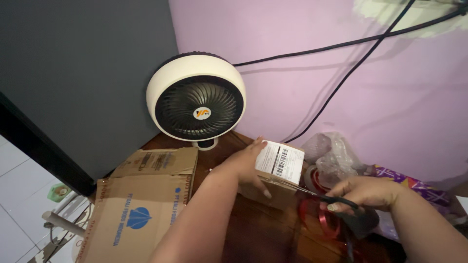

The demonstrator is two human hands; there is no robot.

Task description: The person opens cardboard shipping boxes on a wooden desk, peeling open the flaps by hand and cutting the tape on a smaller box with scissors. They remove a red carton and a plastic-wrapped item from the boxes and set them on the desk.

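Under the left hand (246, 163) fingers, a gripped parcel (273, 178); right hand (363, 195) clasping scissors (336, 200).

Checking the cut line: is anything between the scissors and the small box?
Nothing visible. The right hand holds the scissors, whose blades already reach the small box, while the left hand steadies it by the label.

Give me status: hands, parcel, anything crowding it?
Left hand steadies small labelled box. Right hand holds scissors, blades at box edge. Red ribbon and plastic wrap close beside.
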